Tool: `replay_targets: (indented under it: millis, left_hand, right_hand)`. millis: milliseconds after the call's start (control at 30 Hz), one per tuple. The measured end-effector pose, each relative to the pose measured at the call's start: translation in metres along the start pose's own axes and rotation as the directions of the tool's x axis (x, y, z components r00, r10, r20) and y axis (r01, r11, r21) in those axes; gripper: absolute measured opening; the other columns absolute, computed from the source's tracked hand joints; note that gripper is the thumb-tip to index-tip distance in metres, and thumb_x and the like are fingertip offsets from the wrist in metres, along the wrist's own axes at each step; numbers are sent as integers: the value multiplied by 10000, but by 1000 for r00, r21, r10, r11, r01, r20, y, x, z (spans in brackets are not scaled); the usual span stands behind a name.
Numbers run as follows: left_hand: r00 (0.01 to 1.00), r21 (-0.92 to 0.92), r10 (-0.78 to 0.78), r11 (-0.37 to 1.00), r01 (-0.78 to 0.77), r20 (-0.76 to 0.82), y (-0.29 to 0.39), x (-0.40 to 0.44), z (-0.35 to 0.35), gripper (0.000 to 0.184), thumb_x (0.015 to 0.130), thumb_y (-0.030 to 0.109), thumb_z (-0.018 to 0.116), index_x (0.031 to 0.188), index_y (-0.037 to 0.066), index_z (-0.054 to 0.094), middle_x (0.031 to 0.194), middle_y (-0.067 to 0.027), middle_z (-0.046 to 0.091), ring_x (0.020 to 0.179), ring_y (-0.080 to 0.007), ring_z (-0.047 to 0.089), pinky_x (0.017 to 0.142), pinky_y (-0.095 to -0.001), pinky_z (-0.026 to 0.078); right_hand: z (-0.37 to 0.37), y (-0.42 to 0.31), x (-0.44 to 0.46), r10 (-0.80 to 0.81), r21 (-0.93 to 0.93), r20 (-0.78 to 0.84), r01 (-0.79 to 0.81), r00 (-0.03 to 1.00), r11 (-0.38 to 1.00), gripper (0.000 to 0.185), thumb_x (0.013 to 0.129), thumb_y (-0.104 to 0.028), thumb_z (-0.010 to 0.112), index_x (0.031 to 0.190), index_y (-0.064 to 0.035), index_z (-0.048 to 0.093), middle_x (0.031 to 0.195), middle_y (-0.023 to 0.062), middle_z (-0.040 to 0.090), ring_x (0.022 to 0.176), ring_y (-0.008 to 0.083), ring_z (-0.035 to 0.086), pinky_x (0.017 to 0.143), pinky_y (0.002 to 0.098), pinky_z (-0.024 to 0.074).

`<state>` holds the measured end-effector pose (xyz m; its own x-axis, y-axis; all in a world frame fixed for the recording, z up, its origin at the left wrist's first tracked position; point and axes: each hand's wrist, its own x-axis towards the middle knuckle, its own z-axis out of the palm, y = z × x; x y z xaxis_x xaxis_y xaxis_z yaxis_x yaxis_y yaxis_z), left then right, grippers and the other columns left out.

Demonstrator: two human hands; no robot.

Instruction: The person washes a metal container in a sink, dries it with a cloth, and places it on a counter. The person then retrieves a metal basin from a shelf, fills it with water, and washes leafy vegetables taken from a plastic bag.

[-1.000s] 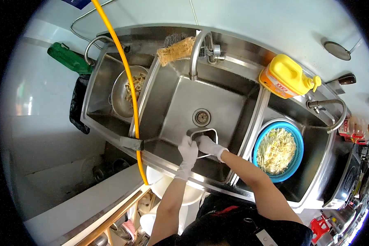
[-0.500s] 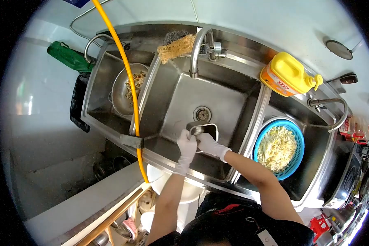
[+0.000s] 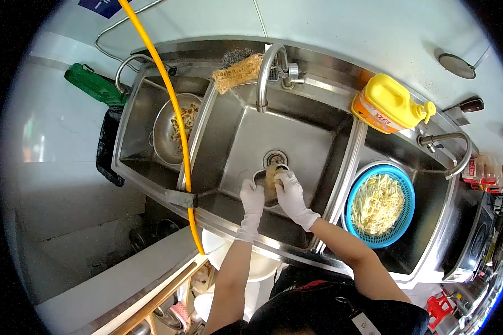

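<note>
In the middle sink basin [image 3: 207,167], my gloved left hand [image 3: 252,201] grips the left rim of a small metal container [image 3: 260,179]. My right hand [image 3: 290,195], also in a white glove, is closed on a tan, fibrous scrubber [image 3: 271,180] that looks like a piece of loofah. The scrubber is at the container's far side, close to the drain [image 3: 275,158]. Much of the container is hidden behind the hands and the scrubber.
A blue basket [image 3: 406,218] of bean sprouts stands in the right basin. A metal bowl [image 3: 163,137] with scraps sits in the left one, under a hanging yellow hose [image 3: 176,106]. A yellow jug [image 3: 385,100], a loofah [image 3: 237,72] and the faucet [image 3: 262,84] line the back.
My right hand has moved from inside the container up to its far rim, and the tan scrubber now shows. My left hand keeps its grip on the rim.
</note>
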<state>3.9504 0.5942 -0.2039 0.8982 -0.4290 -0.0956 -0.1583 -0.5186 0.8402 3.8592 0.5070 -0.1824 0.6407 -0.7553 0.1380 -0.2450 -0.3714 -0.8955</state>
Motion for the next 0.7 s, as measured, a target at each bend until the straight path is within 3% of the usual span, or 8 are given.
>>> replay_targets:
  millis: [67, 100, 200, 333, 433, 567, 667, 700]
  left_hand:
    - [998, 16, 57, 998, -57, 28, 7, 0, -1, 173, 730, 31, 574, 669, 13, 413, 549, -103, 407, 515, -218, 376, 520, -347, 387]
    - [1000, 128, 10, 992, -14, 27, 15, -3, 4, 164, 705, 21, 566, 665, 20, 407, 547, -115, 416, 503, -246, 386, 521, -353, 390]
    - [999, 117, 31, 993, -35, 36, 31, -11, -1, 173, 684, 25, 569, 659, 24, 398, 545, -124, 408, 496, -277, 394, 527, -359, 394]
    - [996, 77, 54, 996, -49, -67, 27, -15, -7, 154, 662, -8, 532, 648, 33, 385, 535, -116, 391, 481, -278, 377, 514, -369, 378]
    - [998, 44, 1, 999, 1, -55, -7, -14, 3, 145, 663, -7, 523, 643, 30, 385, 543, -121, 402, 485, -275, 387, 509, -367, 377]
    - [998, 64, 65, 996, -65, -8, 13, -17, 4, 179, 699, 43, 565, 642, 24, 396, 546, -128, 395, 490, -260, 374, 501, -353, 361]
    - [997, 27, 40, 999, -38, -63, 9, -14, 0, 252, 766, 116, 604, 642, 17, 408, 539, -95, 368, 500, -215, 348, 497, -341, 341]
    - [997, -29, -34, 999, 31, -74, 10, -13, -5, 278, 797, 144, 601, 642, 12, 412, 541, -73, 358, 513, -188, 336, 501, -334, 338]
  right_hand:
    - [-14, -21, 17, -219, -121, 38, 222, 975, 967, 297, 720, -11, 550, 1015, -44, 567, 975, 155, 552, 880, 334, 551, 738, 377, 471]
    - [0, -11, 20, -246, -154, 159, 270, 956, 950, 308, 735, -44, 535, 1042, -54, 563, 984, 147, 559, 886, 330, 555, 754, 380, 479]
    - [0, -2, 30, -288, -280, 326, 383, 900, 880, 320, 714, -36, 570, 1033, -59, 577, 1067, 156, 529, 918, 310, 559, 749, 361, 489]
    - [-19, 24, 32, -92, -335, 133, 132, 987, 933, 343, 724, -74, 563, 1066, -42, 557, 1026, 166, 546, 849, 320, 578, 712, 373, 496]
    - [-22, 26, 30, -37, -375, 228, 123, 973, 919, 329, 738, -79, 566, 1066, -46, 561, 1020, 157, 549, 840, 320, 582, 702, 375, 499]
    - [-2, -2, 25, -251, -319, 351, 367, 902, 874, 294, 741, -75, 600, 1033, -42, 585, 991, 153, 576, 831, 331, 589, 724, 383, 498]
    - [-7, -4, 20, -102, -135, 84, 113, 991, 984, 287, 743, -99, 600, 1021, -32, 590, 1033, 165, 576, 851, 338, 591, 741, 384, 496]
    - [-14, -7, 14, 35, -90, 60, -30, 998, 995, 289, 747, -109, 600, 1024, -25, 594, 1036, 178, 585, 866, 349, 590, 759, 387, 493]
